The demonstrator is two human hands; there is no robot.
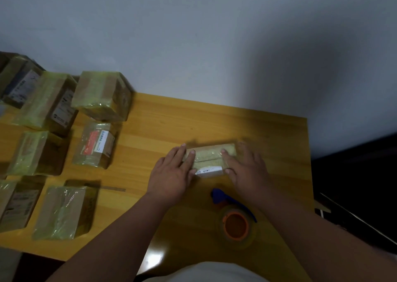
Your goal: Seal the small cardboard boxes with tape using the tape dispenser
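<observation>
A small cardboard box (209, 160) wrapped in clear yellowish tape lies on the wooden table (163, 127), with a white label on its near side. My left hand (171, 172) lies flat over the box's left end, fingers straight. My right hand (245, 167) presses on the right end with straight fingers, thumb against the near side. The tape dispenser (235, 219), blue-handled with an orange-cored roll of clear tape, lies on the table just in front of the box, partly under my right forearm. Neither hand touches it.
Several taped cardboard boxes (94, 144) fill the left part of the table, some stacked against the grey wall (193, 34). The table's right edge is near my right arm, with dark floor beyond. A thin strip (113, 189) lies by the near-left boxes.
</observation>
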